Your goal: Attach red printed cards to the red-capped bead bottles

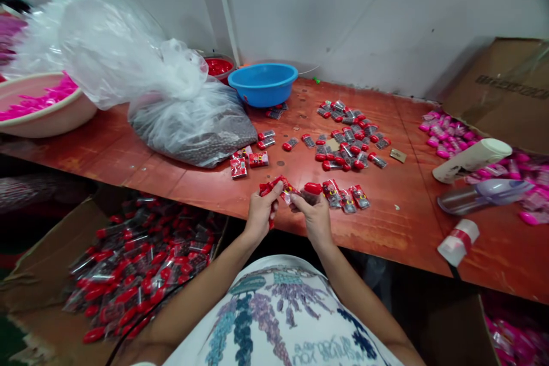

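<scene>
My left hand (pixel 259 214) is closed around red printed packets (pixel 271 185), thumb on top. Pinched in my right hand (pixel 318 220) is a small clear container with a red cap (pixel 313 188); its fingertips meet the packets in the left hand. Just right of that hand lie a few filled red printed packets (pixel 347 201). Flat red printed packets (pixel 239 167) rest on the table to the left. Beyond the hands is a loose pile of red-capped containers (pixel 354 146) with dark contents.
A clear bag of dark grains (pixel 193 126) and a blue basin (pixel 263 86) stand behind. At left is a basin of pink pieces (pixel 38 106). Below it, a carton (pixel 38 274) holds red-capped containers. A bottle (pixel 472 160) and pink items (pixel 446 134) occupy the right side.
</scene>
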### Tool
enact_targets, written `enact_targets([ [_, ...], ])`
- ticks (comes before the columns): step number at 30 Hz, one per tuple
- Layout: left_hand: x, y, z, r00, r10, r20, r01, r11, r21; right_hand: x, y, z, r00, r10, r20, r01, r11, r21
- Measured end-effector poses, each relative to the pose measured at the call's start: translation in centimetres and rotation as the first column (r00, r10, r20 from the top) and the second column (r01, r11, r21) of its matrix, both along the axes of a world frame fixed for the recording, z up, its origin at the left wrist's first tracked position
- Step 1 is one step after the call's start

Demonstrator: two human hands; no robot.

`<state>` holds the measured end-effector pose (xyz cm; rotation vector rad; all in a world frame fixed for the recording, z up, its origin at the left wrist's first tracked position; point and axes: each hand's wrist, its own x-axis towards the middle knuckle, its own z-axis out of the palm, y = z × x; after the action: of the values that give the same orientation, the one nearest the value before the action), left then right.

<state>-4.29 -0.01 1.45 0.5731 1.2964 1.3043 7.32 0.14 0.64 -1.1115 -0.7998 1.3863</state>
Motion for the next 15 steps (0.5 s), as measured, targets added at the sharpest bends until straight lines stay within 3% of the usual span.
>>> enact_targets([
  [4, -0.3, 0.2, 0.5, 0.999, 0.015, 0.043, -0.015, 1.0, 0.01, 0.5, 0.0, 0.0, 0.997, 0.047, 0.06, -0.049, 0.998, 0.043],
  [10, -1.3, 1.3, 1.1, 0.966, 0.106, 0.234, -0.091, 0.993, -0.075, 0.7, -1.4, 0.4, 0.981, 0.192, 0.033, -0.193, 0.98, 0.044],
  [15, -1.0, 1.1, 1.0, 0.963, 0.101, 0.25, -0.087, 0.994, -0.066, 0.1, -1.8, 0.4, 0.96, 0.252, 0.123, -0.259, 0.965, 0.045],
])
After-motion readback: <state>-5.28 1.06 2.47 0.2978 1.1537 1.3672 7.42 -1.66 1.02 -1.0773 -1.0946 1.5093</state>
